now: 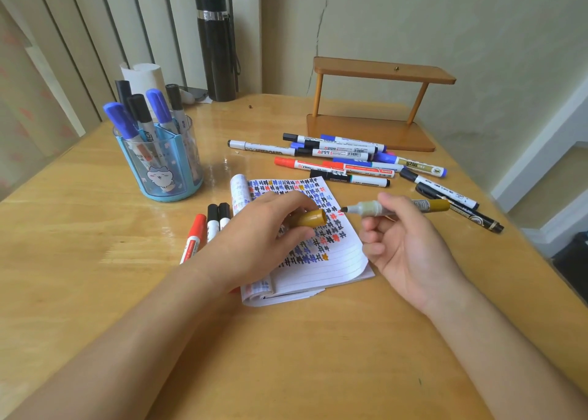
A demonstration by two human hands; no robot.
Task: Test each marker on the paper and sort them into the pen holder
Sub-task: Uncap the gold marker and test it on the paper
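My right hand [404, 238] holds an uncapped gold marker [369, 208] level above the notepad's right edge, tip pointing left. My left hand [264, 228] rests on the notepad [337, 260] and pinches the gold cap [310, 218], whose opening faces the marker tip a short gap away. The lined page is covered with blue, black and red test marks and one gold mark near its lower right. The blue transparent pen holder [162, 165] stands at the left with several blue and black markers upright in it.
A pile of several markers [343, 162] lies behind and to the right of the notepad. Three more markers [208, 225], red and black, lie left of it. A wooden shelf stand [375, 101] and a black flask [218, 47] stand at the back.
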